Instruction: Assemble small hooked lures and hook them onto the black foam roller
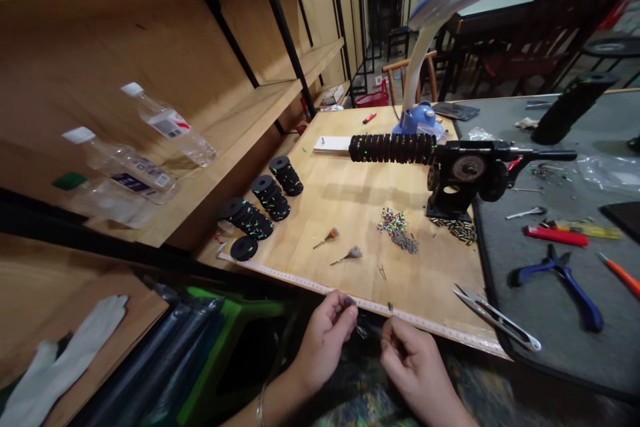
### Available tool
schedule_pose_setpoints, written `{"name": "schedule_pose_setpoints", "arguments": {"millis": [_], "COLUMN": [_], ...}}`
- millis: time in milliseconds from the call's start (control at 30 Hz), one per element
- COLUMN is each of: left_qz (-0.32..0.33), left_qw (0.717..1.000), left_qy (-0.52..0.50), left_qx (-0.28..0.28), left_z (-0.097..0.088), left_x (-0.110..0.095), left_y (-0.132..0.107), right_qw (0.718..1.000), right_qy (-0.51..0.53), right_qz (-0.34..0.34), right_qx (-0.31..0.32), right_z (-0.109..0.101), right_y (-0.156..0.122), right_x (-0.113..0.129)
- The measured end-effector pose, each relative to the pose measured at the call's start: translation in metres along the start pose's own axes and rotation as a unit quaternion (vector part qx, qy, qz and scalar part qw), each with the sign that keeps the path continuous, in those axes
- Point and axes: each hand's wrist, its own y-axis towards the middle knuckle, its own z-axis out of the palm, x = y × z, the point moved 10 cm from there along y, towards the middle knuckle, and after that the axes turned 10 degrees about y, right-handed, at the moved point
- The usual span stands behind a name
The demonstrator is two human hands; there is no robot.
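Note:
My left hand (325,334) is at the table's front edge, thumb and forefinger pinched on a small dark thing too small to name. Thin pale glints, perhaps fine line, show just right of its fingertips. To the right, my right hand (417,364) is also closed in a pinch, and what it holds, if anything, is hidden. A measuring tape strip (300,278) runs along the edge beyond the hands. Past it lie two small feathery tufts on thin stems, one orange-grey (329,236) and one grey (352,254), and some short thin wires (382,272).
Foam spools (245,218) stand at left. Colourful beads (391,219) and brass-coloured pieces (463,231) lie near a black winding machine (467,170) loaded with spools. Snips (497,317), blue-handled pliers (565,284) and a red lighter (556,236) are right. A lamp (417,74) rises behind.

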Motion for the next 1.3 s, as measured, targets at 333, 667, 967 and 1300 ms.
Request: {"name": "schedule_pose_setpoints", "arguments": {"millis": [333, 667, 967, 1300], "left_qz": [-0.005, -0.022, -0.071, -0.038], "left_qw": [0.999, 1.000, 0.996, 0.999], "left_qy": [-0.030, -0.018, -0.035, 0.000], "left_qx": [-0.033, 0.002, 0.038, 0.034], "left_z": [-0.021, -0.011, 0.010, 0.011], "left_x": [-0.001, 0.015, 0.031, 0.029], "left_y": [0.005, -0.001, -0.005, -0.004], "right_qw": [0.998, 0.991, 0.996, 0.984], "right_qy": [0.059, 0.071, -0.007, -0.088], "right_qz": [0.025, 0.090, -0.005, -0.144], "right_qx": [-0.022, -0.074, -0.089, -0.052], "right_z": [-0.008, -0.018, -0.018, -0.006], "right_y": [0.001, 0.000, -0.002, -0.009], "right_x": [-0.001, -0.030, -0.006, 0.029]}}
